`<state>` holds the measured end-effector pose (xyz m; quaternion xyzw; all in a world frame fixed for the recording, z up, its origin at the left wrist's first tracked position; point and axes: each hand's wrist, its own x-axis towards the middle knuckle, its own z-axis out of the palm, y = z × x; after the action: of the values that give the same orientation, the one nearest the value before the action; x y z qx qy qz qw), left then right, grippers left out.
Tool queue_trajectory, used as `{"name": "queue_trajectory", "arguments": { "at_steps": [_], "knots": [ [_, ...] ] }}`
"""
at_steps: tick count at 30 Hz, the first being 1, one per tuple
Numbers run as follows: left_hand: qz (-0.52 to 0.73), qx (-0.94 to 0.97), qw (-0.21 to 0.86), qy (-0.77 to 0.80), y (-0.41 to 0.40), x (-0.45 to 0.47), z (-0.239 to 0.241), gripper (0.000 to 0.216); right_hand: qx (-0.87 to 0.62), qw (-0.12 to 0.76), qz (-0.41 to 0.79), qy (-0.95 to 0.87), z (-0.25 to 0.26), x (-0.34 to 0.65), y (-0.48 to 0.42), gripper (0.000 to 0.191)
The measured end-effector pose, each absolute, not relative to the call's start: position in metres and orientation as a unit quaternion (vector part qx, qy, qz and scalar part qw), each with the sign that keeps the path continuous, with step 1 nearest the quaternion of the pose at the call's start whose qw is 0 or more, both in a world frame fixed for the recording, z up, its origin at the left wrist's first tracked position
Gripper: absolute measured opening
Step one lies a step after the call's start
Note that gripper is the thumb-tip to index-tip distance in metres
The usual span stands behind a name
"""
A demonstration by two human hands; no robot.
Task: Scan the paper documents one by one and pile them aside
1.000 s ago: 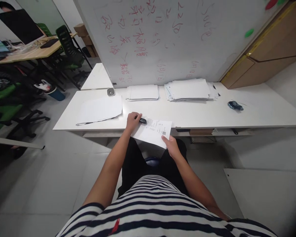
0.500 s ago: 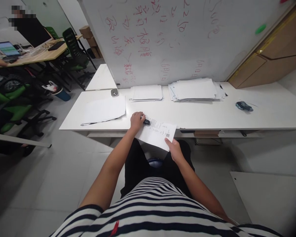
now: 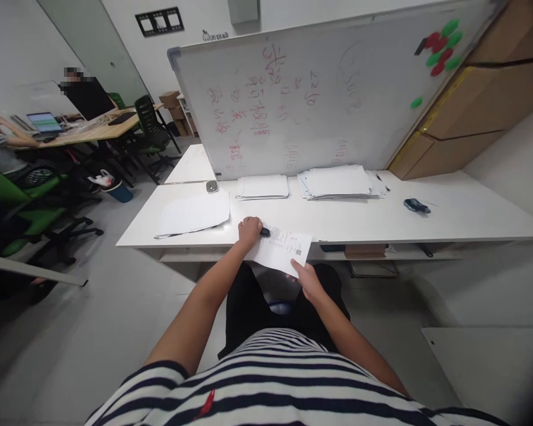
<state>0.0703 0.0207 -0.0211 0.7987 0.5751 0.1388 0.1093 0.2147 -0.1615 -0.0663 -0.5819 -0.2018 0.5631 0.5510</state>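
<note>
A printed white sheet of paper (image 3: 279,251) lies at a slant over the front edge of the desk, with small text and a square code at its right end. My left hand (image 3: 250,231) is closed over a small black tool (image 3: 265,232), apparently a stapler, at the sheet's upper left. Most of that tool is hidden under my fingers. My right hand (image 3: 308,280) pinches the sheet's lower right corner, thumb on top and fingers beneath. To the left rests a loose stack of white paper (image 3: 190,214).
Behind the sheet are a small paper pile (image 3: 263,186) and a larger paper pile (image 3: 335,180). A dark tool (image 3: 416,205) lies on the desk (image 3: 359,222) at right. A whiteboard (image 3: 293,106) and cardboard boxes (image 3: 466,112) stand behind. A person's arm (image 3: 20,139) shows far left.
The view has tilted up, so more of the whiteboard and wall shows. My right fingers now show below the sheet's edge. Both hands keep their hold.
</note>
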Motion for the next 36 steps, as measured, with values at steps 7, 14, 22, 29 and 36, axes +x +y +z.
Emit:
{"name": "queue_trajectory", "arguments": {
  "at_steps": [7, 14, 22, 29, 36],
  "knots": [
    [0.111, 0.809, 0.066, 0.574, 0.022, 0.067, -0.024, 0.029, -0.568, 0.566, 0.562, -0.203, -0.061, 0.207, -0.167, 0.025],
    [0.087, 0.791, 0.096, 0.598, 0.024, 0.065, -0.021, 0.048, -0.595, 0.554, 0.519, -0.265, -0.062, 0.215, -0.174, 0.021],
    [0.119, 0.806, -0.05, 0.578, 0.023, 0.038, -0.025, 0.055, -0.622, 0.576, 0.449, -0.283, -0.058, 0.266, -0.21, 0.03],
    [0.145, 0.84, -0.02, 0.523, 0.043, 0.003, -0.03, 0.041, -0.664, 0.611, 0.373, -0.213, -0.069, 0.31, -0.208, 0.042],
    [0.184, 0.837, 0.025, 0.514, 0.046, 0.002, -0.036, 0.044, -0.626, 0.609, 0.383, -0.302, -0.031, 0.309, -0.062, 0.034]
  ]
}}
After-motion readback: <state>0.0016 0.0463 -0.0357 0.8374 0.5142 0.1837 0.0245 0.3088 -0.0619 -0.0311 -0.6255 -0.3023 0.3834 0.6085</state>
